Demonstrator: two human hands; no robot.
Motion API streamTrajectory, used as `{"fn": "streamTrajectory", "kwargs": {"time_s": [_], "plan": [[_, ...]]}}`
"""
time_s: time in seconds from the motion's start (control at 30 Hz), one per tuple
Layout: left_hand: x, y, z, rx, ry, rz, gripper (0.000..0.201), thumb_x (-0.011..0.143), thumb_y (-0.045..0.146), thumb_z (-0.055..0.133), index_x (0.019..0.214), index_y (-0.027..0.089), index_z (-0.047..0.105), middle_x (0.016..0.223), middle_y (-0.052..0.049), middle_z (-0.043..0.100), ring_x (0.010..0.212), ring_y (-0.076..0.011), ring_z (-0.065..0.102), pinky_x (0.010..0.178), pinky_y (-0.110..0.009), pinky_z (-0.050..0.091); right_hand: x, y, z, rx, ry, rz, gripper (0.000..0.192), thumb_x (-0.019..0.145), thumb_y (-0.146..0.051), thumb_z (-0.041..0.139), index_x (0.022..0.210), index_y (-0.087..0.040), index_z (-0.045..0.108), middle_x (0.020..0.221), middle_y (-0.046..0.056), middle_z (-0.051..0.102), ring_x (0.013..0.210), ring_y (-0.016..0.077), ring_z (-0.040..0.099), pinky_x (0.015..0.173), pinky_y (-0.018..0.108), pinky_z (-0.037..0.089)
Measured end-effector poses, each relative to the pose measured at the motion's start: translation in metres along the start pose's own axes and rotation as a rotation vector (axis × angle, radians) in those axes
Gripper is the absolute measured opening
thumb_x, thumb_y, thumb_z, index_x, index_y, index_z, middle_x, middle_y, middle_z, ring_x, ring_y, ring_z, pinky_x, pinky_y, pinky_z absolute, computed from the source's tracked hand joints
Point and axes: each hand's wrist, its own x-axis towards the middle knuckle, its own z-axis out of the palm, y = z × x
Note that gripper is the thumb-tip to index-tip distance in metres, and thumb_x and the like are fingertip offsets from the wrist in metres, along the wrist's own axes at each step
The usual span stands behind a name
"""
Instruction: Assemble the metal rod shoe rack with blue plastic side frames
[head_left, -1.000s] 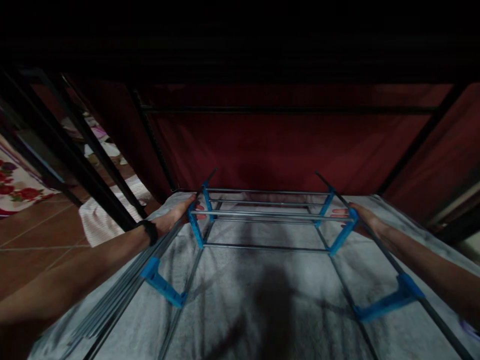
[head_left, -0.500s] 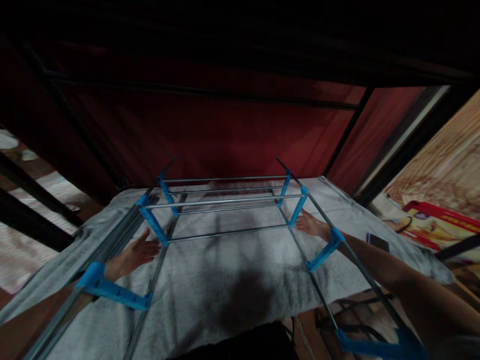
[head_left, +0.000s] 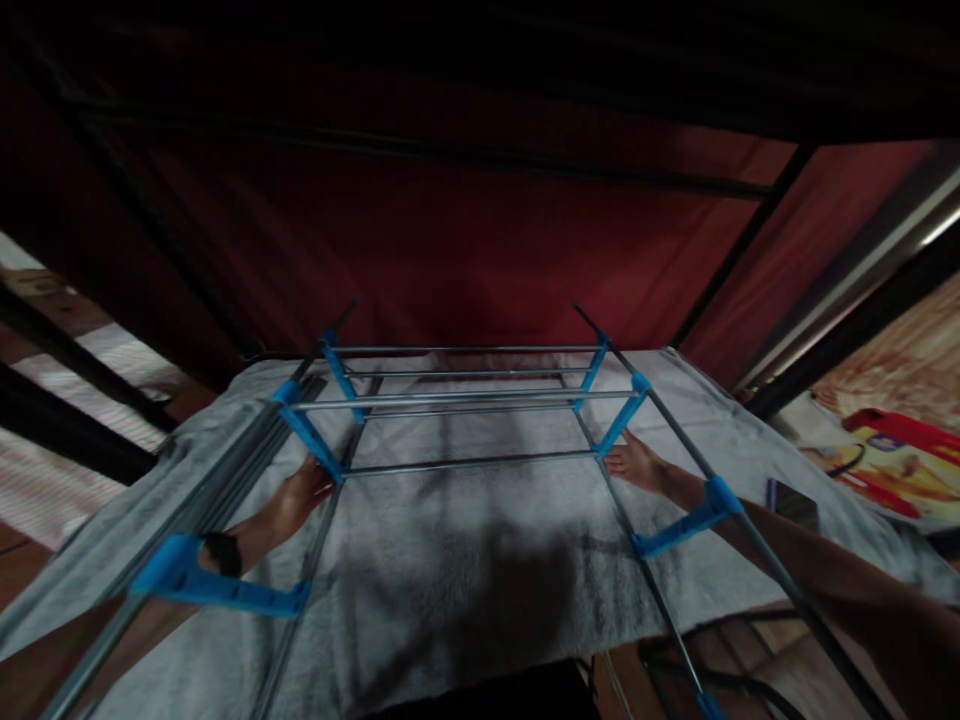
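A rack of thin metal rods (head_left: 465, 400) joined by blue plastic brackets (head_left: 307, 438) lies on a grey cloth (head_left: 465, 560). My left hand (head_left: 300, 495) reaches under the rack's left side and touches the lower blue corner piece there; a dark band is on its wrist. My right hand (head_left: 637, 465) lies flat near the right lower corner bracket (head_left: 619, 428), fingers stretched toward it. Whether either hand grips a rod is hard to tell in the dim light.
Dark red fabric (head_left: 465, 250) on a black frame (head_left: 742, 250) rises behind the cloth. A dark phone (head_left: 791, 503) lies on the cloth at the right. A red and yellow package (head_left: 892, 455) sits on the floor at far right. A brown tiled floor shows at left.
The view has shifted slightly left and closer. My left hand has moved forward to the left corner bracket; my right hand has stayed by the right corner. Both had dropped from the upper rods a second ago.
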Motion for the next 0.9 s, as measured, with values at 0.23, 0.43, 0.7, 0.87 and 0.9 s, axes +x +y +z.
{"fn": "streamTrajectory", "kwargs": {"time_s": [0.23,0.43,0.7,0.87,0.9], "plan": [[-0.018,0.023,0.009,-0.04,0.063,-0.156,0.032,0.084,0.034,0.05,0.114,0.022,0.053,0.098,-0.007,0.069,0.106,-0.024,0.061,0.097,-0.037,0.046,0.001,-0.003,-0.001,-0.101,0.07,0.146,0.078,0.082,-0.073,0.028,0.116,-0.012,0.064,0.133,0.027,0.056,0.132,0.0362,0.047,0.113,0.051,0.031],[-0.022,0.026,0.014,-0.056,0.033,-0.168,0.03,0.084,0.031,0.049,0.112,0.022,0.053,0.097,-0.004,0.069,0.102,-0.021,0.063,0.096,-0.035,0.047,0.001,-0.004,0.001,-0.149,0.096,0.145,0.076,0.084,-0.069,0.023,0.115,-0.014,0.065,0.124,0.024,0.063,0.127,0.0353,0.053,0.112,0.05,0.032],[-0.038,0.033,0.014,-0.072,-0.007,-0.078,0.042,0.077,0.045,0.062,0.116,0.03,0.056,0.098,-0.003,0.072,0.106,-0.0268,0.063,0.095,-0.041,0.047,-0.005,-0.009,0.013,-0.125,0.1,0.166,0.076,0.08,-0.073,0.027,0.103,-0.012,0.067,0.128,0.028,0.059,0.133,0.0366,0.046,0.113,0.05,0.03],[-0.059,0.038,0.014,-0.043,0.019,-0.032,0.039,0.074,0.049,0.067,0.11,0.034,0.061,0.1,-0.006,0.072,0.116,-0.0312,0.059,0.095,-0.046,0.045,-0.025,-0.029,-0.005,-0.184,0.071,0.121,0.049,0.079,-0.061,0.048,0.097,-0.019,0.067,0.112,0.022,0.067,0.12,0.0351,0.057,0.11,0.052,0.034],[-0.061,0.038,0.011,-0.028,0.016,-0.03,0.039,0.072,0.05,0.069,0.106,0.032,0.063,0.102,-0.008,0.071,0.118,-0.0317,0.057,0.095,-0.045,0.045,-0.03,-0.037,-0.011,-0.21,0.097,0.106,0.041,0.079,-0.055,0.051,0.095,-0.021,0.067,0.106,0.02,0.069,0.115,0.0343,0.061,0.109,0.053,0.036]]}}
